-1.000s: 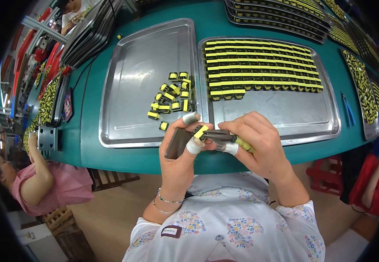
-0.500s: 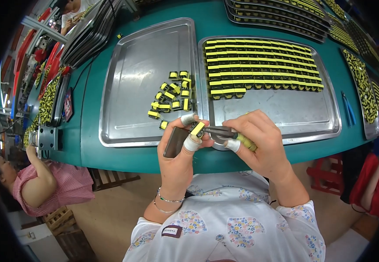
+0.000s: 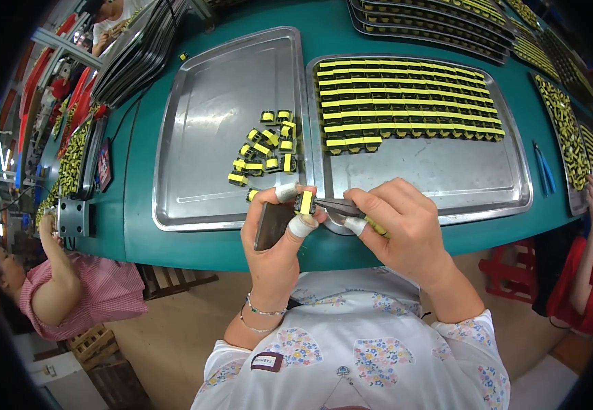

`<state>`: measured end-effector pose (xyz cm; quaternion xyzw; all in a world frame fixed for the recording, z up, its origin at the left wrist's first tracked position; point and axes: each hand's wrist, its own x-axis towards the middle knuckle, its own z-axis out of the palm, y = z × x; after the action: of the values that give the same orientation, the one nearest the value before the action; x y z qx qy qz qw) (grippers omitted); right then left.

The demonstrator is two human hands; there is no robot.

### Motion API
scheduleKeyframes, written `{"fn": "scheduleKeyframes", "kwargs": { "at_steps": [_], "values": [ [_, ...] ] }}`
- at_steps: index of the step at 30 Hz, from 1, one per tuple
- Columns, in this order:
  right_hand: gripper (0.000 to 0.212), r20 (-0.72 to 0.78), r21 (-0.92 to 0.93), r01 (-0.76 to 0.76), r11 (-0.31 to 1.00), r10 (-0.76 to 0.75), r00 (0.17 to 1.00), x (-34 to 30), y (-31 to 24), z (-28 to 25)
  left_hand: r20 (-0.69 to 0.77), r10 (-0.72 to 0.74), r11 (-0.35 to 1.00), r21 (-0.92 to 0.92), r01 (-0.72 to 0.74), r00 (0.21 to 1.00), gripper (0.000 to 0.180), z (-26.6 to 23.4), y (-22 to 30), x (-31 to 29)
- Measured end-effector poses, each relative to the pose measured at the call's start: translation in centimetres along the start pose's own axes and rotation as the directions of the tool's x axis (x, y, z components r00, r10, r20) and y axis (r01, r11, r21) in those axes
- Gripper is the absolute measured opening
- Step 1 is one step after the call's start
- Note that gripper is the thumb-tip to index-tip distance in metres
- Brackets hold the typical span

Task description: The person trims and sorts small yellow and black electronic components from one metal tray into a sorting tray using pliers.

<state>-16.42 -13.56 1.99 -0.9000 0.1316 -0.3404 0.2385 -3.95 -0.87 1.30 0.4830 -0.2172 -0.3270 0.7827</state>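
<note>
My left hand (image 3: 272, 236) is closed. Its thumb and finger, both wrapped in white tape, pinch a small black transformer (image 3: 305, 202) with a yellow band. A dark flat rectangular block (image 3: 273, 225) rests in the same palm. My right hand (image 3: 406, 229) grips needle-nose pliers (image 3: 337, 205) with a yellow-green handle, mostly hidden by the fingers. The pliers' dark tips meet the transformer's right side; whether they clamp a pin is too small to tell. Beyond my left hand, several loose transformers (image 3: 267, 147) lie in the left metal tray (image 3: 207, 102).
The right metal tray (image 3: 447, 171) holds neat rows of transformers (image 3: 406, 99). Blue-handled pliers (image 3: 546, 171) lie right of it. Stacked trays (image 3: 433, 31) stand at the back, more trays (image 3: 136, 58) lean at the far left. Co-workers sit at both sides.
The transformer has turned more upright in my left fingers. My right hand has rotated slightly with the pliers. At the far right, a co-worker's hand has moved up to a tray.
</note>
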Motion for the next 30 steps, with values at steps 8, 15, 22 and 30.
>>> {"fn": "scheduleKeyframes", "kwargs": {
  "at_steps": [8, 15, 22, 30],
  "values": [
    [0.037, -0.020, -0.026, 0.009, 1.000, -0.010, 1.000, -0.2, -0.2, 0.2, -0.012, 0.042, 0.999, 0.008, -0.041, 0.999, 0.033, 0.1, -0.1, -0.1],
    [0.031, -0.013, 0.121, -0.093, 0.988, 0.095, 0.995, -0.2, 0.0, 0.2, 0.026, -0.058, 0.997, -0.050, 0.059, 0.998, 0.031, 0.2, 0.4, 0.0],
    [0.028, 0.131, 0.658, -0.311, 0.686, 0.302, 0.944, 0.7, -0.8, 1.4, 0.114, -0.192, 0.961, -0.179, 0.210, 0.975, 0.033, 0.4, 0.4, 0.1],
    [0.029, 0.322, 0.703, -0.396, 0.590, 0.233, 0.918, 1.5, -0.4, 1.4, 0.148, -0.199, 0.969, -0.120, 0.218, 0.969, 0.024, 0.5, 0.7, 0.0]
  ]
}}
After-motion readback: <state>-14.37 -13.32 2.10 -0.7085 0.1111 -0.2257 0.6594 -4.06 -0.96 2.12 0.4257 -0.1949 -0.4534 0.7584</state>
